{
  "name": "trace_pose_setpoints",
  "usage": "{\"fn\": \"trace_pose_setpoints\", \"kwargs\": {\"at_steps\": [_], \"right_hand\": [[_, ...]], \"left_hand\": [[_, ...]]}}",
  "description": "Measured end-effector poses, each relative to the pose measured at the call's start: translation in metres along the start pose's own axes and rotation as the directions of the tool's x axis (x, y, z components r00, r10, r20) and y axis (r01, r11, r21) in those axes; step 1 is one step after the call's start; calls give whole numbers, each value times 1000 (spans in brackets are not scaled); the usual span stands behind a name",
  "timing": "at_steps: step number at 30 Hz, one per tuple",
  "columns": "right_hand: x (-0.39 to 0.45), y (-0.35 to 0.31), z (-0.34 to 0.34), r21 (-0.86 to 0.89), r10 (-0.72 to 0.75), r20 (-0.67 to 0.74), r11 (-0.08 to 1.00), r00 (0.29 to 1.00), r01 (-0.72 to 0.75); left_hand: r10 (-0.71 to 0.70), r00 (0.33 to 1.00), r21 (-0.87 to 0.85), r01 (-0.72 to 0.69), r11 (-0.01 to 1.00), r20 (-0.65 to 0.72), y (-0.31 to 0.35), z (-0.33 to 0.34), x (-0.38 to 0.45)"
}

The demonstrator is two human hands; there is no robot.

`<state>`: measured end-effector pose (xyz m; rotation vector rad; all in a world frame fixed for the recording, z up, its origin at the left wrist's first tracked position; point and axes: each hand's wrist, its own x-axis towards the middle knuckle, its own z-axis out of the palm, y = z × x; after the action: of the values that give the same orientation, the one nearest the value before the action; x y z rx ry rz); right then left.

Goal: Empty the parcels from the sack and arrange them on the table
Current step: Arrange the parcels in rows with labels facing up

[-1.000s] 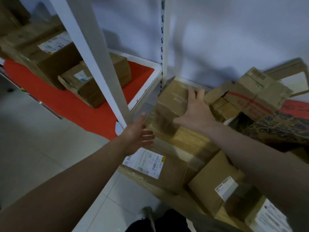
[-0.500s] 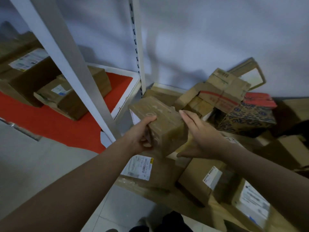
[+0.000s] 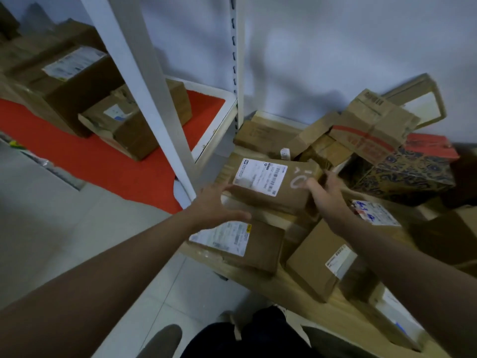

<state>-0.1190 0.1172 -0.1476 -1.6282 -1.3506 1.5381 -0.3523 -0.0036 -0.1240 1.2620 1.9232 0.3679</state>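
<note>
Hands (image 3: pixel 219 202) gripping brown, white-labelled parcel (image 3: pixel 273 186)

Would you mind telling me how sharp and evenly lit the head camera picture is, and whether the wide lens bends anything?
Head view: dim, soft light with broad shadows on the wall; the shelf upright leans from wide-angle distortion; the parcel between the left hand and right hand has a visible but unreadable label; the cartons at the edges are smeared.

Labelled brown parcel (image 3: pixel 271 186) atop parcel pile (image 3: pixel 322 254)
</note>
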Motion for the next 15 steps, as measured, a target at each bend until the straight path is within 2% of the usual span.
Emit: {"fn": "trace_pose_setpoints", "kwargs": {"at_steps": [1,3,6,11,15], "right_hand": [[3,1,3,45,46,39,998,998,-48],[6,3,12,49,96,96,994,991,-101],[10,4,27,-205,19,43,979,999,-10],[15,8,37,-558,-23,147,823,989,103],[22,12,41,-557,-26,170,822,985,118]], "left_hand": [[33,999,161,-37,986,28,-9,1,-3],[71,992,362,-105,926,106,-26,5,-6],[104,981,541,-179,822,166,-42,15,-10],[124,985,674,-173,718,121,-48,30,-14],[133,990,694,-134,707,56,-56,38,-10]]}}
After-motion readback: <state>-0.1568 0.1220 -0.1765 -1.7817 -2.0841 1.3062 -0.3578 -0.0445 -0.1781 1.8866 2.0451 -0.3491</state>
